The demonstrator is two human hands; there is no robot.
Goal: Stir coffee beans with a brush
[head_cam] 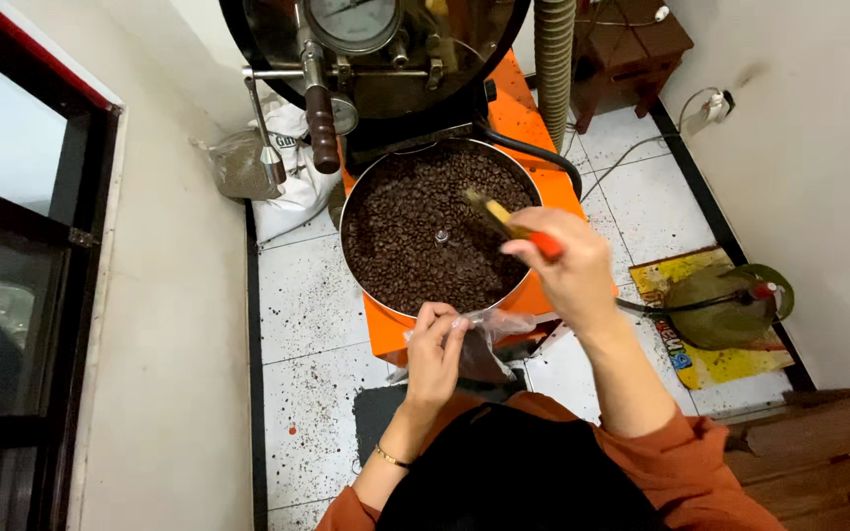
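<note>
Landmark: round cooling tray (364, 197) of the coffee roaster, full of dark roasted beans (415, 246), small centre hub visible. Right hand (568, 270) sits over the tray's near-right rim, fingers curled tight round the orange-red handle of a small scoop (504, 224); grip fully closed on the handle, thumb and fingertips wrapped, nothing else in it. The scoop's yellowish-brown head reaches from the hand toward the tray's middle and lies over the beans; whether it touches them cannot be told, as the tool is blurred. Left hand (435, 354) is just outside the tray's near rim, below it in the view, fingers pinched together on the top edge of a clear plastic bag (489, 339); grip closed on the film, thumb against fingertips. The bag hangs crumpled between the two hands, just beside the tray's near edge, with a dark mass of beans in its lower part. A thin gold bracelet (393, 457) rings the left wrist. Beyond the tray's far rim: the roaster's black drum front (386, 59) with a round gauge and a brown-handled lever (322, 123). Left of the tray, a white sack (297, 187) leans at the wall. Right of the tray, well apart, a green fan (725, 305) lies on the tiled floor (307, 295).
</note>
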